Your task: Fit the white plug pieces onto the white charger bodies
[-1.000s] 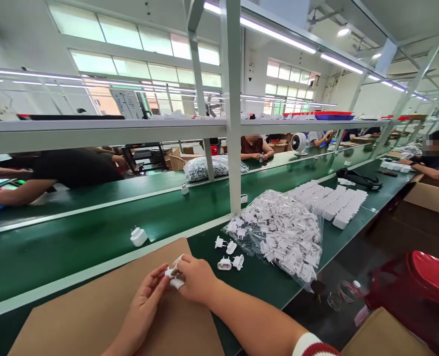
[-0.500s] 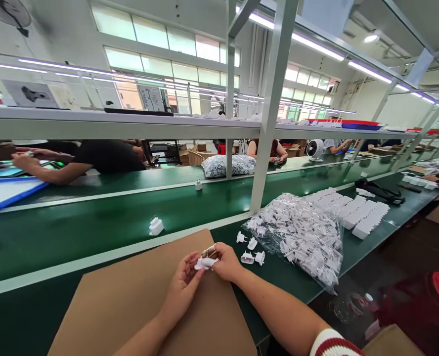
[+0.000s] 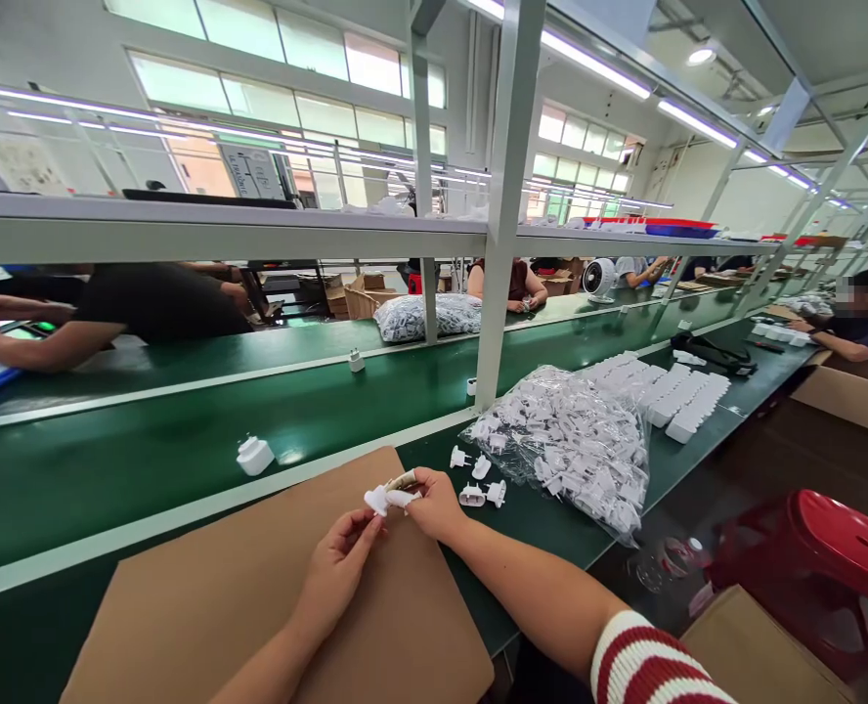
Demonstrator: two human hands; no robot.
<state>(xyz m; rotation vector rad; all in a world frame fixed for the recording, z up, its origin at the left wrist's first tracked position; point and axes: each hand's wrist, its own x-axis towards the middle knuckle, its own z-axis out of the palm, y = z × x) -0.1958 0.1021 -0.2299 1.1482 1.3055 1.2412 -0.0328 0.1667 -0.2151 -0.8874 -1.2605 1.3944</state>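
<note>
Over the cardboard sheet (image 3: 280, 587), both hands meet at a small white plug piece (image 3: 376, 500). My left hand (image 3: 338, 562) pinches its lower edge between thumb and fingertips. My right hand (image 3: 434, 504) is closed on its right side, with pale coverings on the fingertips; the fingers hide part of the piece. Just right of that hand, several loose white plug pieces (image 3: 472, 495) lie on the green bench. Beyond them rests a clear plastic bag (image 3: 573, 440) full of similar white parts.
A white adapter (image 3: 255, 456) sits on the green conveyor belt (image 3: 185, 440), with another farther back. A metal post (image 3: 503, 215) rises beside the bag. Rows of white parts (image 3: 698, 401) stand behind it. A red stool (image 3: 837, 557) is at right. Co-workers sit across the line and at far right.
The view has swung right, so the scene sits farther left. The plug piece is now turned with more of its white face showing, and my left fingers have drawn down to its edge.
</note>
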